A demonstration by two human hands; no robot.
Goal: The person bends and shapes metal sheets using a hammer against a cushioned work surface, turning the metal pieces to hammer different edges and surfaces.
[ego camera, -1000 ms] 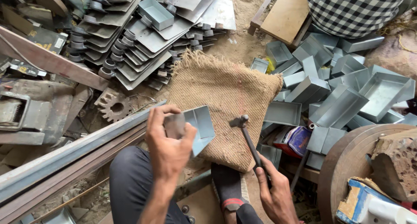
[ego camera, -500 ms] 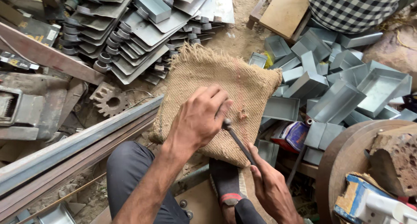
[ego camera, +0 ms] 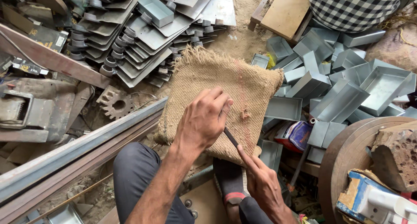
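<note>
My left hand (ego camera: 203, 122) lies palm down on a brown burlap sack (ego camera: 252, 82), fingers bent. Whatever is under the palm is hidden. My right hand (ego camera: 262, 185) grips the dark handle of a hammer (ego camera: 230, 137), with the index finger stretched along it. The handle runs up and left under my left fingers, and the hammer's head is hidden there. The sack rests across my knee area, above my dark trouser leg (ego camera: 137, 176) and my shoe (ego camera: 229, 180).
Several grey sheet-metal trays (ego camera: 339, 98) are piled to the right. Stacked flat metal parts with rollers (ego camera: 134, 37) lie at the upper left, near a gear (ego camera: 116, 103). A long steel rail (ego camera: 78, 150) crosses the left. A round rusty drum (ego camera: 347, 159) stands at the right. A person in checked cloth (ego camera: 352, 6) sits beyond.
A second ago my left hand held a small metal tray up. It has since come down onto the sack over the hammer's head, and the tray is out of sight.
</note>
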